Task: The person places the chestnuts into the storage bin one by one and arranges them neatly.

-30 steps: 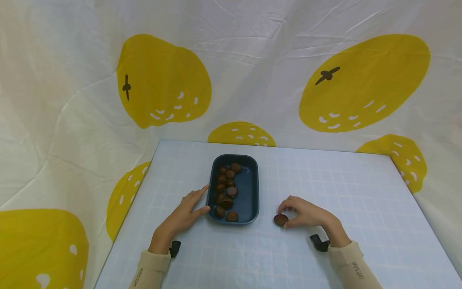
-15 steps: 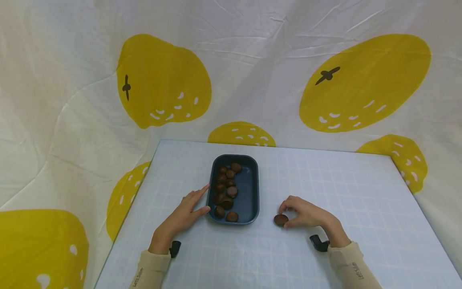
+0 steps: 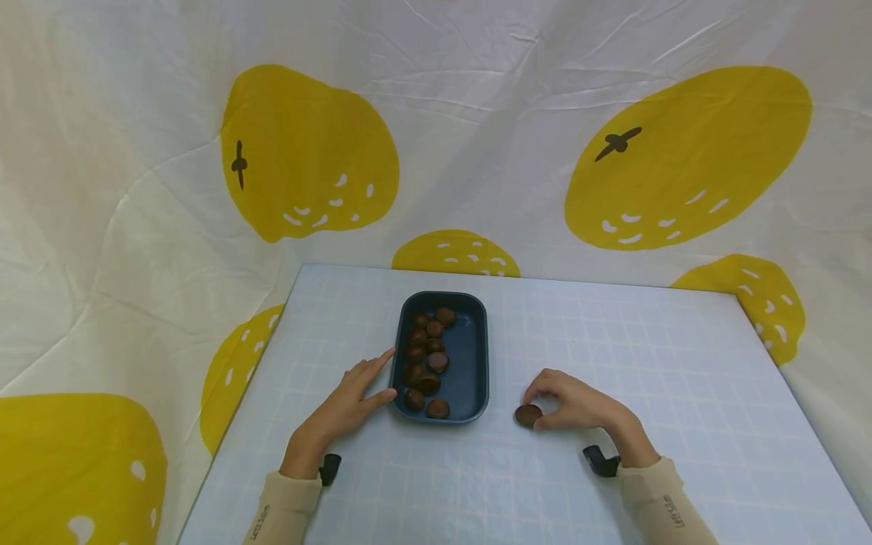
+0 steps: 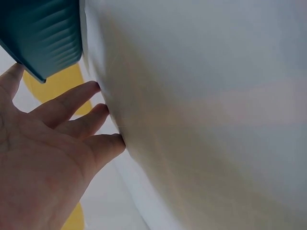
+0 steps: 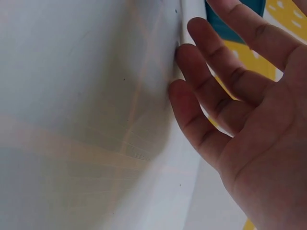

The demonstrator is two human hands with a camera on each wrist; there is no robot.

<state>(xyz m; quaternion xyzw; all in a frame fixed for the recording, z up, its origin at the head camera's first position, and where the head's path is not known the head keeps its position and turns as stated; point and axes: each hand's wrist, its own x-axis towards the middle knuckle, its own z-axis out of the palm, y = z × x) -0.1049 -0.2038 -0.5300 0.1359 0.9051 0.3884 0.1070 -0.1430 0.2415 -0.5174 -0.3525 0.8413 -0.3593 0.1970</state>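
A dark blue tray (image 3: 468, 367) holds several glossy brown chestnuts (image 3: 437, 362), gathered mostly along its left half. My left hand (image 3: 347, 401) rests at the tray's left side with fingers spread, index finger and thumb at the wall. The left wrist view has the tray's ribbed outer wall (image 4: 53, 40) above the palm. To the right of the tray, a single chestnut (image 3: 527, 415) lies on the table. My right hand (image 3: 582, 401) pinches it between thumb and index finger. That chestnut is out of sight in the right wrist view, where the other fingers (image 5: 184, 98) bend loosely near the tabletop.
A pale checked cloth covers the table (image 3: 436, 484). Behind it hangs a white curtain (image 3: 477, 151) with large yellow fruit prints. A dark wrist device (image 3: 602, 460) sits by the right cuff, and a similar one (image 3: 330, 469) by the left.
My right hand and its chestnut have shifted very slightly to the left. The left hand, the tray and the chestnuts inside it stay as they were.
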